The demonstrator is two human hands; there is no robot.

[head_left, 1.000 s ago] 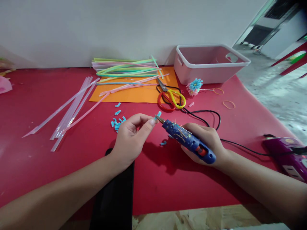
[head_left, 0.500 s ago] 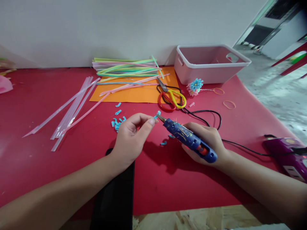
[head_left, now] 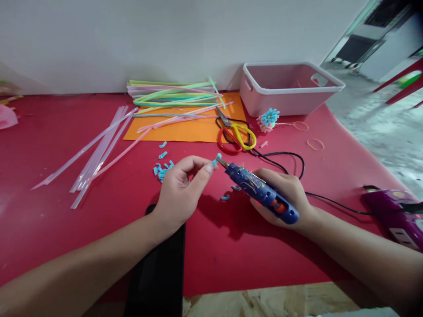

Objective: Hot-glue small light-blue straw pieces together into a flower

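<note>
Between thumb and forefinger, my left hand (head_left: pixel 183 189) pinches a small light-blue piece of pipe cleaner (head_left: pixel 216 161). My right hand (head_left: pixel 284 193) is wrapped round a blue hot glue gun (head_left: pixel 261 190), whose metal nozzle points left and meets or nearly meets the blue piece. Below the nozzle, a short curled blue piece (head_left: pixel 225 197) lies on the red table. A little heap of similar blue pieces (head_left: pixel 161 171) rests just left of my left hand.
Scissors (head_left: pixel 236 134) lie on orange paper (head_left: pixel 178 134) beside colourful pipe cleaners (head_left: pixel 175 94). Clear glue sticks (head_left: pixel 102 154) are at left. A pink basket (head_left: pixel 280 101), a blue-and-pink flower (head_left: pixel 269 118), a purple power block (head_left: pixel 390 211) with a black cord, and a black phone-like slab (head_left: pixel 161 273) surround the hands.
Almost nothing differs. Both hands, the blue piece and the glue gun hold nearly the same positions; the view has shifted very slightly.
</note>
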